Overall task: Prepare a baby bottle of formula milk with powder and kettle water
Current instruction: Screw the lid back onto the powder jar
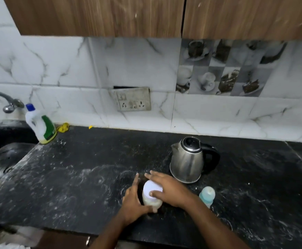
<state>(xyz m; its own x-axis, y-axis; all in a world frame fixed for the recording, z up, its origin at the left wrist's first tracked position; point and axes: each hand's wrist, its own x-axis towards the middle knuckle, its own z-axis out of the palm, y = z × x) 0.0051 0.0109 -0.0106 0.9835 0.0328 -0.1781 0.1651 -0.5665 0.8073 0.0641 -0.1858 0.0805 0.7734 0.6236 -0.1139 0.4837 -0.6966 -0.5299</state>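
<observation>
A small clear jar (151,201) with a white lid and pale powder inside stands on the black counter (74,177) near its front edge. My left hand (134,198) holds the jar's side, thumb curled round its base. My right hand (168,187) lies over the white lid, thumb at the lid's rim. A steel electric kettle (187,162) with a black handle stands just behind my right hand, lid shut. The baby bottle (207,195), with a light blue cap, stands upright to the right of my right wrist.
A white and green detergent bottle (41,124) stands at the back left beside the sink (1,159) and tap (8,103). A wall socket (132,101) sits above the counter. White powder smears cover the counter. Wooden cabinets (146,15) hang overhead.
</observation>
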